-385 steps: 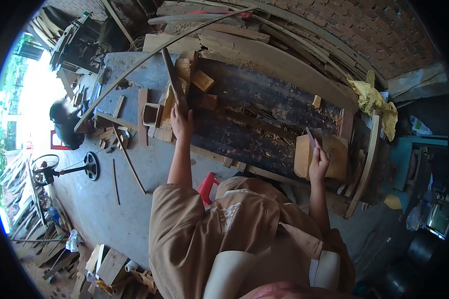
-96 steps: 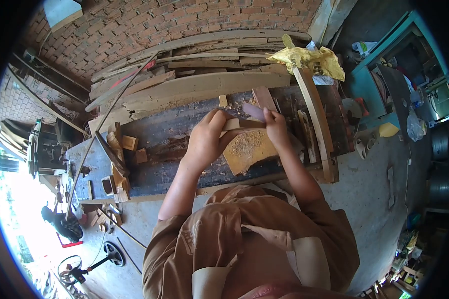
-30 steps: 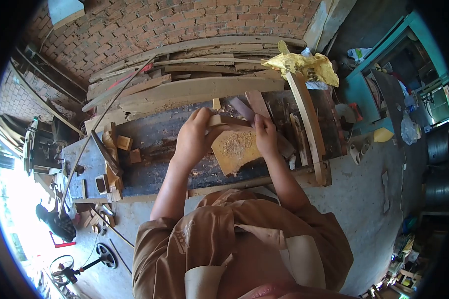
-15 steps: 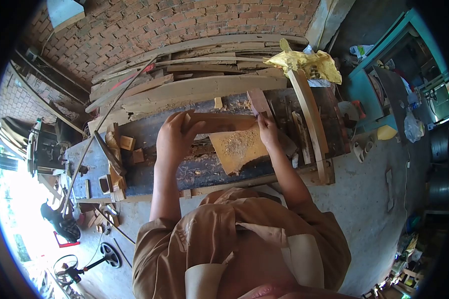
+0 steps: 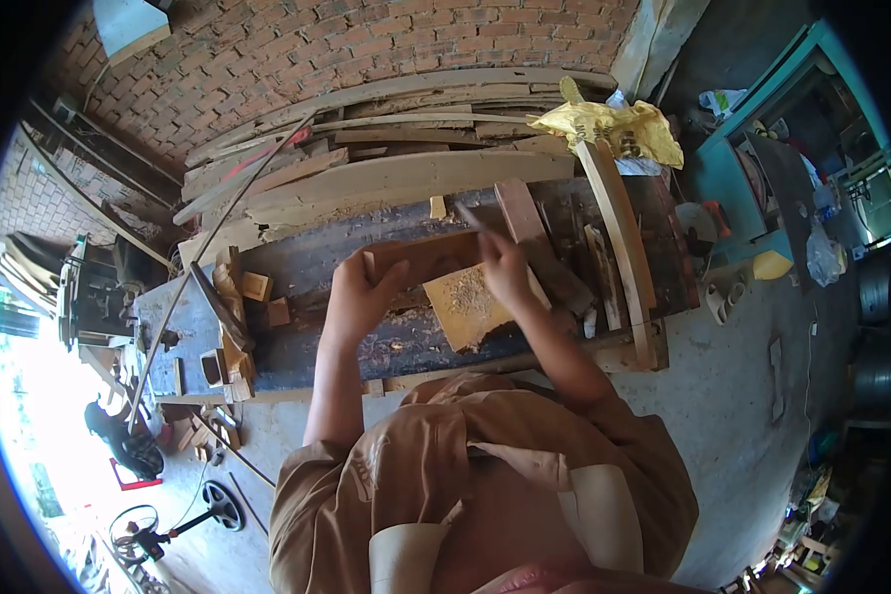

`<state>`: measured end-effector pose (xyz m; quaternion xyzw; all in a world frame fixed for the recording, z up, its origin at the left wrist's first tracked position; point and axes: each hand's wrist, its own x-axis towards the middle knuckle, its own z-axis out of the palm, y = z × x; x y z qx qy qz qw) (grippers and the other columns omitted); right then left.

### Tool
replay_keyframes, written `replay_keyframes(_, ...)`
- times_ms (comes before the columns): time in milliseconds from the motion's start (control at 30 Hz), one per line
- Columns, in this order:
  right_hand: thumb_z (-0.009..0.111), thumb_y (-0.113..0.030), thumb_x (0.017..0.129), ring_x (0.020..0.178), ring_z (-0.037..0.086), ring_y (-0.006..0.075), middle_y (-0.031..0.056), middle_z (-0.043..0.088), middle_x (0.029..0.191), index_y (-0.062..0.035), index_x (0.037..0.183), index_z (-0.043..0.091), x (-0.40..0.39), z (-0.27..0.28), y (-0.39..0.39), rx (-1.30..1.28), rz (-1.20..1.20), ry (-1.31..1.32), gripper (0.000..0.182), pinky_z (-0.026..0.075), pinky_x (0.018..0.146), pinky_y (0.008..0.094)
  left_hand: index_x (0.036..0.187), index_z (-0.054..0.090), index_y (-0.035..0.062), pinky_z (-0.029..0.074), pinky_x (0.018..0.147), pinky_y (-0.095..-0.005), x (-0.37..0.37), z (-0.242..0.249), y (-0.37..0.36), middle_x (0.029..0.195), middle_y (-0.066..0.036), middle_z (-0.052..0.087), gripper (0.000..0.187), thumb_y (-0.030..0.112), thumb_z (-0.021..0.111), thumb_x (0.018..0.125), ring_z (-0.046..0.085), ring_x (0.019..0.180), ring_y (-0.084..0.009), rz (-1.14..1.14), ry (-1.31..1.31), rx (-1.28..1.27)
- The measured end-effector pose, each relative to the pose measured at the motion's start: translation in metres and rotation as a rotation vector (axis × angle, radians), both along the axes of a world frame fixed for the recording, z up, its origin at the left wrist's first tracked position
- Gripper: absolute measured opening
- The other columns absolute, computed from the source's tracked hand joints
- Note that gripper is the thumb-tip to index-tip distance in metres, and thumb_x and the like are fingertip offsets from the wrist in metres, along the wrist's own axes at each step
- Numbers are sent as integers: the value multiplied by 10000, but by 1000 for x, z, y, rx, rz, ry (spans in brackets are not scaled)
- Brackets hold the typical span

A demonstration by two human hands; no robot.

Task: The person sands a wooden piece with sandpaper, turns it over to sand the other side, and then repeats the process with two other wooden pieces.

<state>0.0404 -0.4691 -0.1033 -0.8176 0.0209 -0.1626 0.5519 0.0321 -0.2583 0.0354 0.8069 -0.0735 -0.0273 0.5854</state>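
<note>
My left hand (image 5: 358, 295) is wrapped round the left end of a flat brown wooden board (image 5: 436, 255), held level over the workbench. At the board's right end my right hand (image 5: 506, 269) is closed on a slim dark tool (image 5: 466, 215) that sticks up and to the left from the fist; its kind is not clear. Below the hands lies a yellowish wooden panel (image 5: 463, 315) heaped with wood shavings (image 5: 470, 294). A reddish-brown block (image 5: 521, 210) rests on the bench just beyond my right hand.
The dark workbench (image 5: 297, 346) carries small wood offcuts (image 5: 256, 286) at left and a long curved timber (image 5: 619, 238) at right. Planks (image 5: 366, 183) are stacked behind it against a brick wall (image 5: 386, 45). A yellow sack (image 5: 614, 134) sits at the back right.
My right hand has moved left and slightly down along the board, and the slim tool now shows above it. My left hand keeps its grip on the board.
</note>
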Motion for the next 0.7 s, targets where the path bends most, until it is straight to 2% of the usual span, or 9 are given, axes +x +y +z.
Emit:
replay_keyframes(67,484,-149,873,929,590,278,192,605,968,-14,1116,535,-17,52,35,15,67,-90,282,443,789,315,970,593,-26,427,547,-254,-5,3,-3,671,-92,605,290,160,639,752,500,579,-89,-39,-11,89)
replay_keyframes(133,489,-148,871,939,592,259,183,612,964,-8,1077,562,-26,85,53,150,179,-317,259,439,810,317,958,590,-34,430,550,-258,-7,6,-8,667,-93,604,285,157,635,752,509,587,-93,-69,-5,76)
replay_keyframes(267,483,-170,878,859,609,237,157,627,896,4,1023,583,-20,61,35,159,177,-372,247,452,754,310,919,583,-58,439,566,-272,-6,3,-3,677,-106,605,280,154,631,742,539,615,-113,-27,55,225)
replay_keyframes(333,478,-188,882,753,603,220,129,624,814,14,986,587,-6,22,12,19,-50,26,251,452,693,299,907,580,-63,438,563,-275,-4,-5,0,673,-106,598,281,157,633,740,538,609,-120,20,34,160)
replay_keyframes(467,498,-206,877,690,543,154,117,609,810,27,966,584,1,37,7,19,2,138,264,420,632,275,904,574,-65,438,562,-284,-3,-3,1,677,-109,594,284,159,630,740,542,607,-132,24,76,116)
replay_keyframes(567,499,-195,877,666,537,145,114,602,747,26,969,582,-26,92,46,134,126,-50,254,418,621,270,899,568,-68,427,536,-287,-10,2,-9,645,-110,580,284,160,626,740,535,582,-125,-23,-37,65)
replay_keyframes(600,485,-198,881,688,564,184,130,604,759,18,953,583,-35,101,56,161,163,-219,248,433,640,284,899,568,-68,427,536,-287,-12,3,-10,645,-110,580,284,160,626,740,535,582,-125,-23,-29,62)
replay_keyframes(633,471,-200,886,711,591,222,146,606,771,10,937,585,-40,104,62,190,200,-388,245,448,659,298,904,565,-65,422,524,-292,-14,4,-10,629,-115,570,286,160,627,738,533,562,-134,-68,-52,118)
replay_keyframes(700,463,-196,889,704,585,211,142,602,760,11,931,583,-40,82,48,113,169,-346,242,444,652,295,909,561,-62,417,512,-298,-17,6,-9,614,-120,561,289,159,628,736,530,543,-143,-116,-76,179)
